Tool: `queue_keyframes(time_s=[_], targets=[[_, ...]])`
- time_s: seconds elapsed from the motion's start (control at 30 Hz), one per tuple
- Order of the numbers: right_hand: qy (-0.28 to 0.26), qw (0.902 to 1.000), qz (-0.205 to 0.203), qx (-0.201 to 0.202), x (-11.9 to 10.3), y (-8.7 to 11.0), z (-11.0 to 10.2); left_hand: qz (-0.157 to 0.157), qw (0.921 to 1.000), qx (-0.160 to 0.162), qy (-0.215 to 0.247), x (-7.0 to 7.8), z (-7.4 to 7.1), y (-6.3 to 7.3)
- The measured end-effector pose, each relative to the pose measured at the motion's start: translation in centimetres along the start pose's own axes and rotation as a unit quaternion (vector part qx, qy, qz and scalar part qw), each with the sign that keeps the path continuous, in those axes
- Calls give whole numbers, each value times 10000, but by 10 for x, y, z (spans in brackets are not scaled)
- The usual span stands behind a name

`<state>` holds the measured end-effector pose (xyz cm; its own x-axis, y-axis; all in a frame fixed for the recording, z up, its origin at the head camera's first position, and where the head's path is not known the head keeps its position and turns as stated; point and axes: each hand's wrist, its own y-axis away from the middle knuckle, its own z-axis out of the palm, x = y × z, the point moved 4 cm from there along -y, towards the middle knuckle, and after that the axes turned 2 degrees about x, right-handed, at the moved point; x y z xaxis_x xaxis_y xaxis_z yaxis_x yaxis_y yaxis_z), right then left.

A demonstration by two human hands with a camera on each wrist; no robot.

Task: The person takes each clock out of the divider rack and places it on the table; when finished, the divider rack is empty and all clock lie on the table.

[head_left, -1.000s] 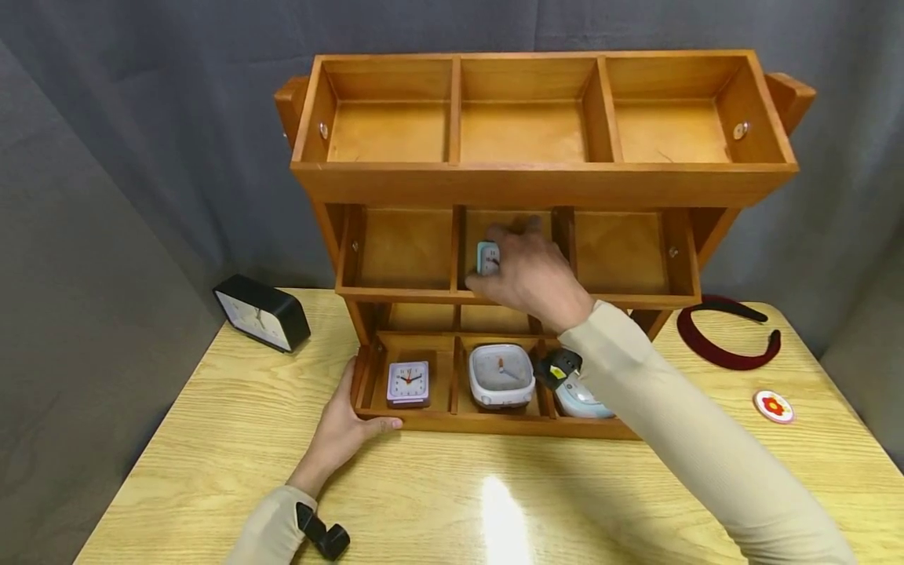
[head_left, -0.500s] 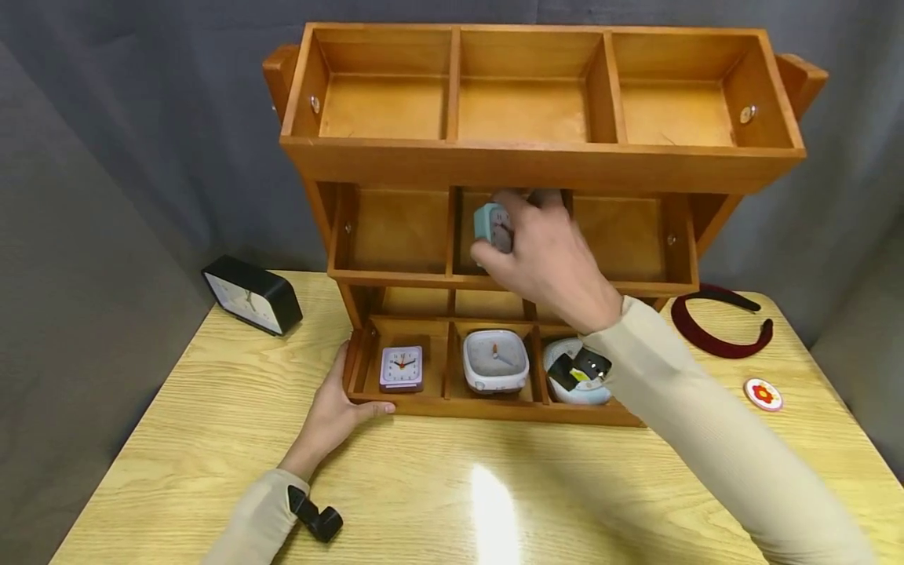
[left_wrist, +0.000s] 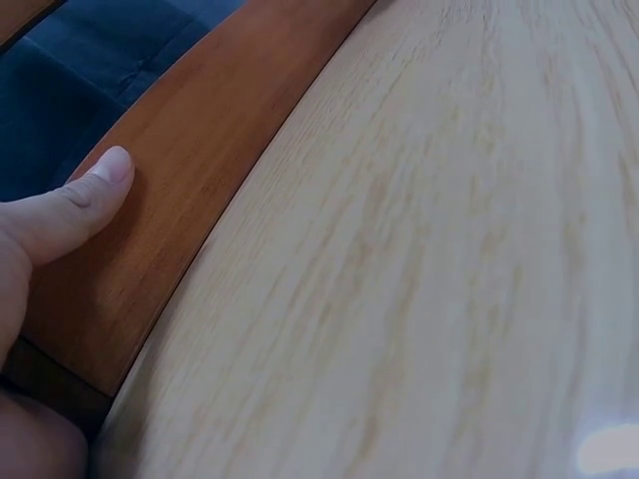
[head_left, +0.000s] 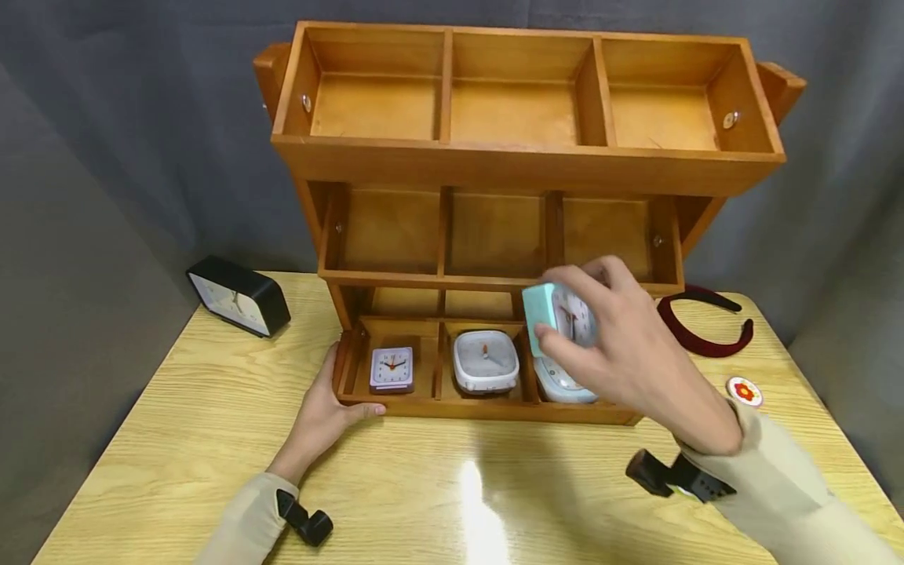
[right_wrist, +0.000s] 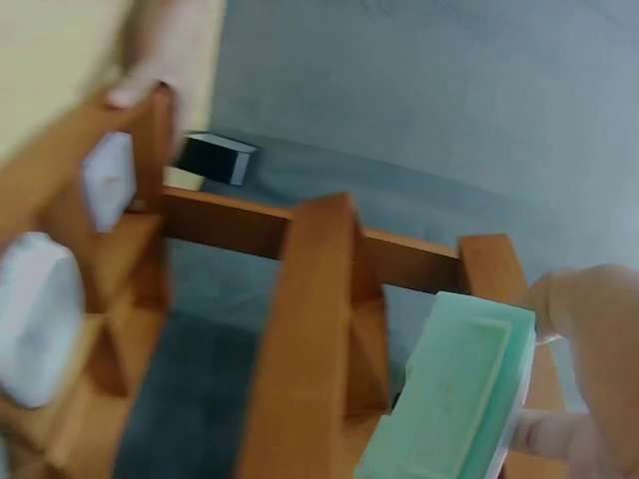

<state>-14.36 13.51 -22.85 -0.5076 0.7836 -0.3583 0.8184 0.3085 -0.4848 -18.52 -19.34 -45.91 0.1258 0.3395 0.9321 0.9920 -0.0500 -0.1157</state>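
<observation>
My right hand [head_left: 631, 357] holds a mint-green alarm clock [head_left: 540, 312] by its edges, in front of the lower right of a three-tier wooden rack [head_left: 523, 166]. The right wrist view shows the clock's green side close up. With its thumb on the front and fingers round the side, my left hand [head_left: 318, 420] grips the left corner of the bottom tier. That tier holds a lilac square clock [head_left: 391, 369] on the left, a white rounded clock [head_left: 486, 361] in the middle and a pale-blue clock [head_left: 561, 382] on the right, partly hidden by the held clock.
A black clock [head_left: 240, 297] stands on the table [head_left: 176, 439] left of the rack. At the right lie a dark red headband [head_left: 699, 339] and a round badge with a red flower [head_left: 745, 391]. A grey curtain [head_left: 141, 157] hangs behind.
My right hand has lifted the mint-green clock out of the rack's middle tier and brought it down and to the right. My left hand keeps its grip on the bottom corner.
</observation>
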Motion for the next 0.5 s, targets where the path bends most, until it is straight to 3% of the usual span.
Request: queue_keyframes(time_s=[0.07, 0.27, 0.5], targets=[[15, 10000, -7, -54, 6, 20, 0, 13, 10000, 0, -27, 0, -1, 1], [269, 9982, 483, -222, 29, 76, -4, 103, 9999, -29, -126, 3, -3, -4], [592, 9937, 901, -308, 52, 131, -7, -99, 9999, -61, -69, -1, -1, 1]])
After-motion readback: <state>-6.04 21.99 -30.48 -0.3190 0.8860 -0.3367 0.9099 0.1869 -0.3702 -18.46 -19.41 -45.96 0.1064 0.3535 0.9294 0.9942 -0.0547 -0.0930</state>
